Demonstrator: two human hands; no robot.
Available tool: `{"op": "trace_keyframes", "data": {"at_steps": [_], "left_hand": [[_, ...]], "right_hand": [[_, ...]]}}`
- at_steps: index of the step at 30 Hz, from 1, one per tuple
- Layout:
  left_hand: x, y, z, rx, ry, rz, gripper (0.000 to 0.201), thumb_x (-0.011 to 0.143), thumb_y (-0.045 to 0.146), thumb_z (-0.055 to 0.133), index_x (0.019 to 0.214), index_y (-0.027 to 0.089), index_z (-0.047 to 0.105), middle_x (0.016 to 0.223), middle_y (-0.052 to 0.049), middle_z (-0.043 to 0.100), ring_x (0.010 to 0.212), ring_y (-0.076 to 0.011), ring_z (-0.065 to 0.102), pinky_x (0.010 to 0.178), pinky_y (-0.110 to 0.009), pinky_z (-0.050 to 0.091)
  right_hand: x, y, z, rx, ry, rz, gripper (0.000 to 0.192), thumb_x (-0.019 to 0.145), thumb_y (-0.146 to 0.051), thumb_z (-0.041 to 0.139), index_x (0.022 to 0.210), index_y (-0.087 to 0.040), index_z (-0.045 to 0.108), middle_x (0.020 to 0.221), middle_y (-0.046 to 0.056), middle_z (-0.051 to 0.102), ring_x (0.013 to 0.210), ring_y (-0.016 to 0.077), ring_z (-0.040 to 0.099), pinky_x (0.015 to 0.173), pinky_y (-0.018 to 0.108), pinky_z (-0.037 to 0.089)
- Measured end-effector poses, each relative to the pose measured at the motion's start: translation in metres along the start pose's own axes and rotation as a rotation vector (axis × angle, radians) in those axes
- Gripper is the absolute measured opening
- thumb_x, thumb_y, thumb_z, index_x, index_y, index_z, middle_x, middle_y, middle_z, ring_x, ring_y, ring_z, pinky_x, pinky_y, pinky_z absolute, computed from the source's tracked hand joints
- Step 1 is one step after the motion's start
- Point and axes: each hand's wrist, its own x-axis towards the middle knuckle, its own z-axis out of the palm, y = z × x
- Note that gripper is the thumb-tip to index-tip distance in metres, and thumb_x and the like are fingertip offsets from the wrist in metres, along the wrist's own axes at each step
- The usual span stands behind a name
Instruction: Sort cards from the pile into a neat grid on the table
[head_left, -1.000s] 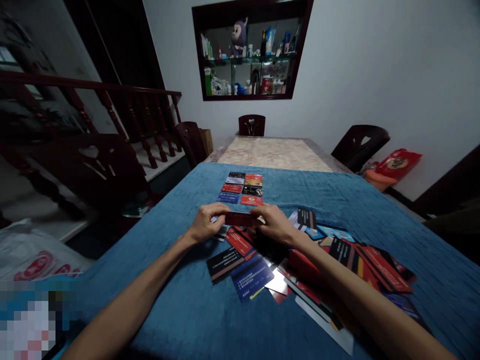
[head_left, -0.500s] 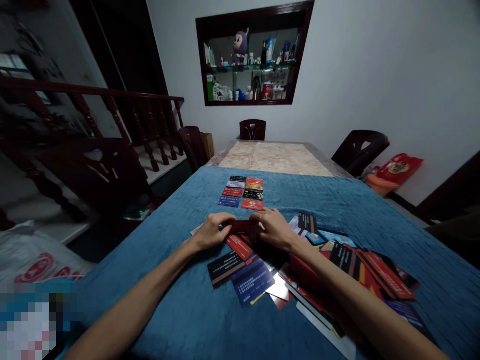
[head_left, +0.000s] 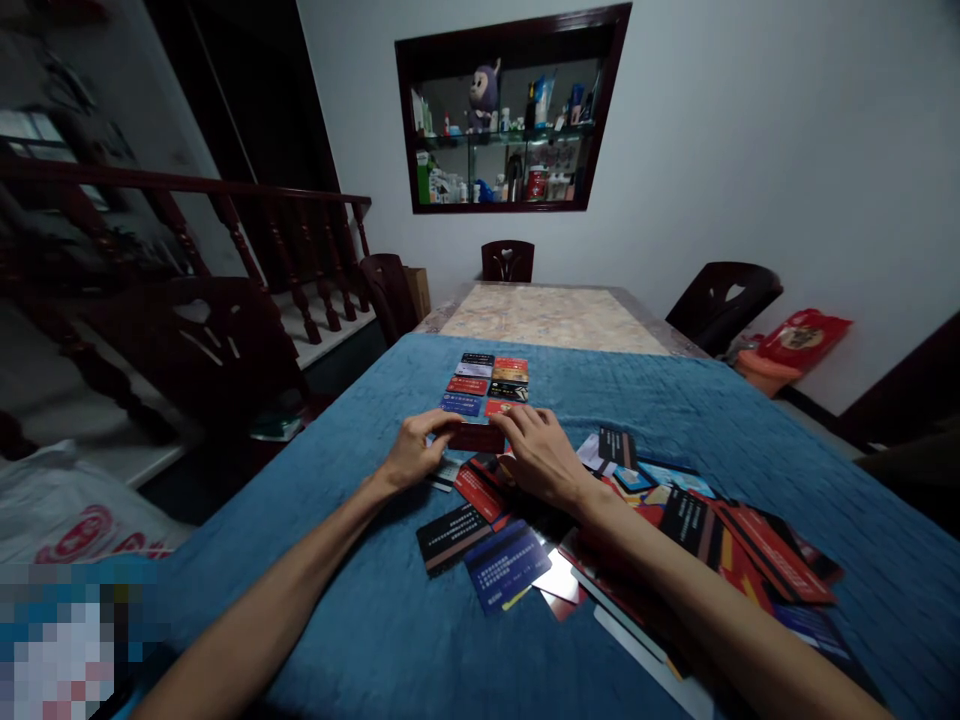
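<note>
Here, a dark red card (head_left: pixel 475 437) was pinched between both hands, low over the blue cloth (head_left: pixel 360 620) that covered the near part of the table (head_left: pixel 551 315); the card looked thin and rectangular, held lengthwise and nearly flat, its print too dim to read; the left hand (head_left: pixel 411 455) had its thumb and curled fingers closed on the card's left end, and the right hand (head_left: pixel 541 455) lay over its right end with the fingers spread and bent down onto it; the card hung toward the middle of the cloth, just short of a tidy grid of cards (head_left: pixel 487 383) laid in two columns toward the far edge of the cloth; eight cards could be counted there, four in each column, though the nearest right one was partly hidden by the right hand; two hands and one held card made up the rest of the count; under and beside the right forearm a loose heap of cards (head_left: pixel 675 530) spread toward the right edge of the cloth, overlapping too much to count; a black card (head_left: pixel 450 535) and a blue card (head_left: pixel 506 565) lay at its near-left fringe, just beside each other; four dark chairs could be made out round the table, one chair (head_left: pixel 508 261) at its far end; a wall niche (head_left: pixel 510 120) held bottles and a plush toy.
</note>
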Motion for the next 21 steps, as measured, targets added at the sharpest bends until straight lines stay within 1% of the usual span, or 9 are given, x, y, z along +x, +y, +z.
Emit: {"op": "trace_keyframes", "data": {"at_steps": [5,9,13,17,21], "left_hand": [[0.0009,0.0029,-0.0014,-0.026,0.022,0.019,0.021,0.086,0.015,0.054,0.096,0.017,0.072,0.094,-0.006,0.074,0.087,-0.0177,0.069,0.082,-0.031,0.055],[0.0013,0.0035,-0.001,-0.03,0.034,0.032,0.021,0.086,0.015,0.054,0.096,0.017,0.072,0.092,-0.006,0.074,0.085,-0.0174,0.069,0.081,-0.031,0.055],[0.0008,0.0054,0.0002,-0.024,0.043,0.031,0.024,0.086,0.014,0.054,0.105,0.017,0.068,0.099,-0.007,0.073,0.089,-0.0177,0.068,0.085,-0.033,0.055],[-0.0006,0.0083,0.0011,0.004,0.054,0.037,0.031,0.085,0.012,0.056,0.115,0.016,0.062,0.1,-0.006,0.069,0.086,-0.0165,0.067,0.084,-0.032,0.056],[-0.002,0.0101,0.002,0.085,0.043,0.123,0.035,0.085,0.008,0.055,0.118,0.017,0.057,0.107,-0.007,0.065,0.095,-0.0173,0.064,0.085,-0.031,0.055]], "right_hand": [[-0.0017,0.0022,0.0048,-0.043,0.082,-0.056,0.037,0.092,-0.02,0.047,0.128,-0.016,0.054,0.119,0.016,0.059,0.107,0.0282,0.047,0.092,0.041,0.033],[-0.0026,0.0019,0.005,-0.054,0.128,-0.06,0.037,0.092,-0.018,0.045,0.127,-0.015,0.055,0.119,0.016,0.057,0.106,0.0275,0.045,0.091,0.04,0.033],[-0.0028,0.0017,0.0031,-0.063,0.153,-0.027,0.036,0.091,-0.017,0.046,0.125,-0.016,0.057,0.119,0.015,0.055,0.109,0.0284,0.042,0.089,0.039,0.034],[-0.003,0.0024,0.0012,-0.073,0.173,-0.042,0.035,0.091,-0.017,0.045,0.123,-0.014,0.058,0.117,0.016,0.055,0.108,0.0294,0.041,0.087,0.04,0.034],[-0.003,0.0035,-0.0013,-0.078,0.181,-0.046,0.035,0.091,-0.018,0.045,0.123,-0.014,0.058,0.117,0.016,0.056,0.108,0.0293,0.041,0.087,0.04,0.034]]}}
